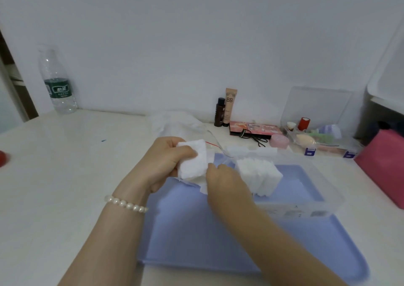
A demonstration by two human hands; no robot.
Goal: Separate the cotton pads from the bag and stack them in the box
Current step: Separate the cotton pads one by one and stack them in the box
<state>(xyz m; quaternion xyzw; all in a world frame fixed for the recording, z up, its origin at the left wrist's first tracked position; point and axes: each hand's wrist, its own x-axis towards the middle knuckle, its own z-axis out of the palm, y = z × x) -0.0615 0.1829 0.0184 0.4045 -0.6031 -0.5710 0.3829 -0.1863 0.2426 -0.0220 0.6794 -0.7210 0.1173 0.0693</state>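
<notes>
Cotton pads, stacked lot (259, 176): 1 row is already standing on edge inside the clear box (306, 204), which is sitting on a blue tray (196, 237).
Cotton pads, loose wad (193, 162): the left hand (166, 163) is gripping it, fingers curled round.
Right hand (223, 176): blurred; fingertips are meeting the wad's lower edge, hold unclear.
Bag (179, 122): lying crumpled behind.
Progress: partway, judging by the wad outstanding.

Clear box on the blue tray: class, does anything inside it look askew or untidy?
Yes. The cotton pads in the clear box stand on edge in a leaning row with uneven tops, rather than lying as a flat stack. The left hand holds more pads; the right hand picks at them. Nothing looks spilled or damaged.
</notes>
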